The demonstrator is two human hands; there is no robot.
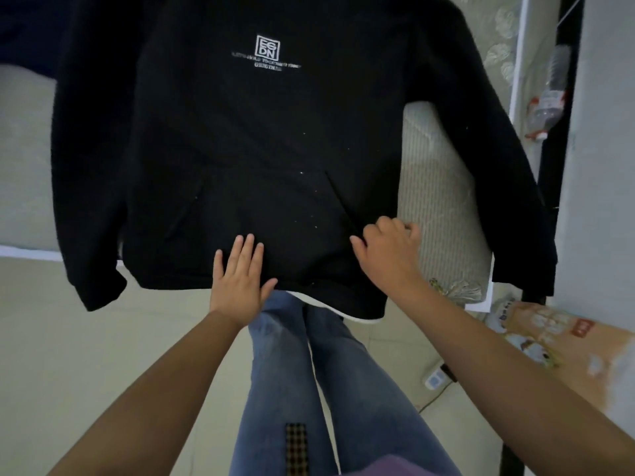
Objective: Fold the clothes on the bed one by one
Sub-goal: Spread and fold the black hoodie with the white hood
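Black fleece hoodie (275, 139), spread front-up across the bed (443, 187), fills the view beyond both my hands; its hem hangs over the near edge of the bed just under my wrists. One sleeve drops past the bed edge to the outside of my left hand (240, 280), the other trails along the bed's far side beyond my right hand (385, 249). Pale bed surface shows on both sides of the hoodie, ribbed and light beside my right hand. Tiled floor (68, 355) lies below my left forearm. Blue jeans (285, 372) on my legs stand between my two forearms, directly below the hem. A printed carton (536, 338) sits on the floor outside my right forearm, with a small white power strip (436, 376) just beside that arm. White logo print (267, 52) sits on the chest, well beyond my fingertips. Kangaroo pocket (261, 201) lies just beyond both hands.

Left hand: flat and open, fingers together, palm pressed on the fabric just above the hem, gripping nothing. Right hand: curled closed, fingers and thumb pinching the hoodie fabric at the pocket's right corner near the side seam.
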